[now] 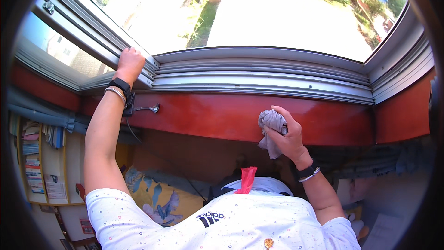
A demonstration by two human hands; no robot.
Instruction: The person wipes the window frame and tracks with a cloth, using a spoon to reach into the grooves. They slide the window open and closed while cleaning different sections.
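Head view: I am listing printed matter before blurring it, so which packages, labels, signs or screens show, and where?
Stacked printed packs and booklets: pale shelf unit, far left; flat, pink, blue and white.
Printed white sheet: same shelf, lower; rectangular, small coloured patches.
Dark logo print: white dotted shirt, bottom centre; stripes over lettering.
No screens or signs show. The left hand grips the window frame; the right hand holds a grey cloth.

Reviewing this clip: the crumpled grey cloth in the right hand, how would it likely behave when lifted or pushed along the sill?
The crumpled grey cloth is probably floppy: it bunches in the right hand and a tail hangs below. It looks light, gripped by fingers alone. Pushed along the glossy red-brown wooden sill, it would likely slide and fold.
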